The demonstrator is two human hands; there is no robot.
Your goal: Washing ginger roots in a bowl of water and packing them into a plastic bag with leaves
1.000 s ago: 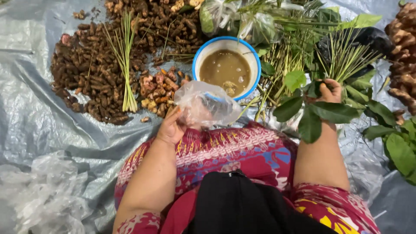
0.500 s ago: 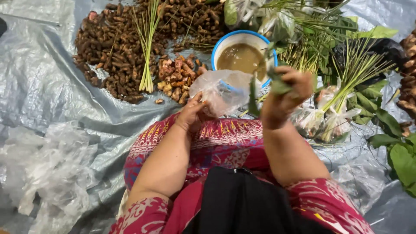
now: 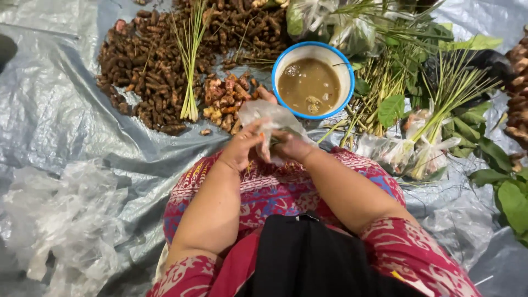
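My left hand (image 3: 240, 147) grips the side of a small clear plastic bag (image 3: 268, 114) held over my lap. My right hand (image 3: 292, 146) presses against the bag's mouth from the right, its fingers partly inside and hidden by the plastic. Whatever lies in the bag is hard to see. Just beyond the bag sits a blue-rimmed bowl (image 3: 339, 59) of brown liquid. Left of the bowl lies a small heap of cut orange-brown roots (image 3: 225, 100).
A big pile of dark brown roots (image 3: 143, 71) with a lemongrass bundle (image 3: 191, 66) covers the grey tarp (image 3: 49, 110) ahead. Bagged green stalks (image 3: 418, 148) and loose leaves (image 3: 509, 190) lie right. Crumpled clear bags (image 3: 60, 220) sit at left.
My right hand, which was out among the leaves and then lifted a green leaf, has come down to the bag. The bag has sunk lower toward my lap.
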